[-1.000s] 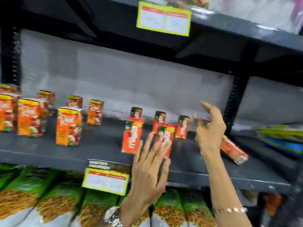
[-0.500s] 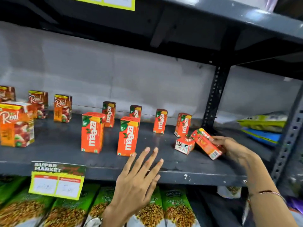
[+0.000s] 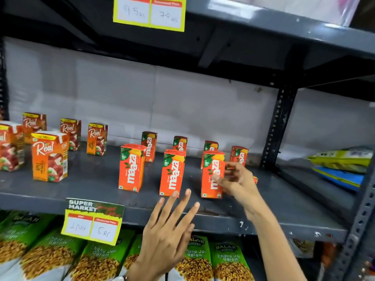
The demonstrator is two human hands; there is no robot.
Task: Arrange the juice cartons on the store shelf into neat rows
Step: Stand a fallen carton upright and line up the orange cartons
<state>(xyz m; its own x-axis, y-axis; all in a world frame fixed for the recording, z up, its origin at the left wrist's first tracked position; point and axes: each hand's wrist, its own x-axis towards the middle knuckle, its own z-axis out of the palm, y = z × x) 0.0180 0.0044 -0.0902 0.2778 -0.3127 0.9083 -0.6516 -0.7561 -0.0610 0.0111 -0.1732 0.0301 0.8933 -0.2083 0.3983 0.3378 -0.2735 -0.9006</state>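
Orange Maaza juice cartons stand on the grey shelf (image 3: 91,179): a back row of several (image 3: 149,146) and a front row of three. My right hand (image 3: 236,180) grips the rightmost front carton (image 3: 211,169), upright on the shelf, thumb on its face and fingers behind it. The other two front cartons (image 3: 132,168) (image 3: 172,173) stand free to its left. A corner of another carton (image 3: 255,179) shows behind my right hand. My left hand (image 3: 168,230) hovers open with spread fingers before the shelf edge, fingertips just under the middle front carton. Real juice cartons (image 3: 49,156) stand loosely at the left.
A dark perforated upright (image 3: 276,128) rises at the right of the Maaza cartons. Yellow and blue packs (image 3: 341,165) lie beyond it. Price tags hang on the shelf edge (image 3: 92,222) and the shelf above (image 3: 149,12). Green snack bags (image 3: 229,260) fill the shelf below.
My right hand has brought the carton that lay tilted at the right over to the left and stood it upright in the front row. My left hand has stayed open below the shelf edge.
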